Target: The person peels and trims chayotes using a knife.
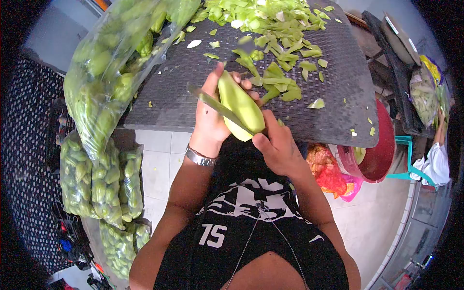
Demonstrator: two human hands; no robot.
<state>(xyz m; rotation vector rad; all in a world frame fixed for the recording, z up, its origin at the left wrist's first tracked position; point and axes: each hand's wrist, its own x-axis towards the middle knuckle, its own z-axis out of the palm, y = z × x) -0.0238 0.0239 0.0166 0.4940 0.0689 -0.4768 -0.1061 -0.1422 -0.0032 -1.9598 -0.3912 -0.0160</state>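
Observation:
A peeled, pale green vegetable point(238, 104) lies in my left hand point(211, 113), whose fingers wrap round its far side; a metal watch circles that wrist. My right hand point(280, 147) is closed at the near end of the vegetable, on a knife. The knife's blade point(220, 108) slants up to the left across the vegetable and over my left palm; its handle is hidden in my right fingers. Green peelings point(280, 79) lie on the dark woven tabletop point(169, 96) just beyond my hands.
A large clear bag of green vegetables point(104, 79) rests on the table's left side. More filled bags point(92, 179) stand on the floor below. Right of the table are a red tub point(379, 150), a red net bag point(326, 169), and another person's arm point(440, 128) beside a bag.

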